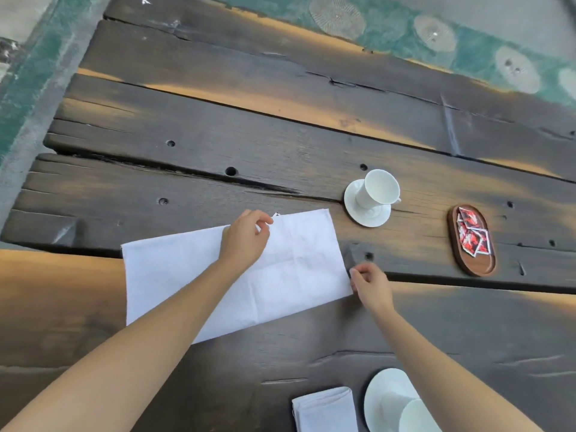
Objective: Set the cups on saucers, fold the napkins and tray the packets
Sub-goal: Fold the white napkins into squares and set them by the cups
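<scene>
Two hands work one white cloth napkin [290,260], which lies spread as a long rectangle on the dark plank wooden table [280,145], old crease lines showing.

Left hand [246,236]: fingers curled at the far long edge, apparently pinching it, some way in from the far right corner.
Right hand [371,285]: thumb and fingers pinch the near right corner.
Hands well apart.

Also present: white porcelain cup [381,187] upright on its round white saucer [367,215], near the napkin's far right corner. Further right, an oval brown wooden tray [477,266] holds the red-and-white packets [470,235]. At the near edge, a folded white napkin [324,410] sits beside a second white cup and saucer [386,394], partly hidden by the right forearm.

Judgement: the next fold of this napkin looks like the main step left.

Risks:
1. Skewed fold. The left grip sits inboard of the corner, so the free corner may droop and the edges may not meet.
2. Cloth lifted and swung leftward could brush the nearby saucer or tip the cup.
3. Rough planks, gaps and holes may snag or drag the cloth.
4. Drawing the right arm back could knock the near cup.
</scene>
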{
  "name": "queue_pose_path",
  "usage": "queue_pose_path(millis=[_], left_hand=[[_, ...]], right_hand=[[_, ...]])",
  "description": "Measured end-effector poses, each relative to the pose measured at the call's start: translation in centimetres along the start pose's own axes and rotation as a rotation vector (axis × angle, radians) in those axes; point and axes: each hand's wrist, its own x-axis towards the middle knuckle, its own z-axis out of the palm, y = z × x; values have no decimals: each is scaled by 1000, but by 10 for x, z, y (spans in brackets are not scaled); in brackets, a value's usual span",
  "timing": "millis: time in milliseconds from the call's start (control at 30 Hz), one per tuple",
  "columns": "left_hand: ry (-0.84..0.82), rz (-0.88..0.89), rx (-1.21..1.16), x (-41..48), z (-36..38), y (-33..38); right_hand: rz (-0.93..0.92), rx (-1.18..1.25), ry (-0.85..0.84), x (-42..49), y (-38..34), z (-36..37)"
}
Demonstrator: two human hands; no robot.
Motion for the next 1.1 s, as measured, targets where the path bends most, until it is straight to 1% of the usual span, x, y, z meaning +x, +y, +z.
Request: queue_pose_path(millis=[33,100,300,400,567,700,900,1033,1100], left_hand=[[-50,22,16,9,13,12],[-139,78,143,29,35,30],[-275,136,552,75,80,57],[-331,140,675,83,97,60],[-311,139,653,92,107,62],[-333,81,562,95,107,67],[-350,20,526,90,109,66],[-395,12,442,87,110,66],[-418,31,449,86,109,69]], right_hand=[[6,2,-27,-2,3,1],[19,19,-62,-5,5,2],[3,-11,-127,-3,15,-3],[-31,-24,-167,0,17,-5],[-10,1,-229,11,15,-5],[4,62,-239,15,13,-4],[12,147,-248,10,11,-4],[21,181,-260,10,9,-4],[32,203,-267,9,9,-4]])
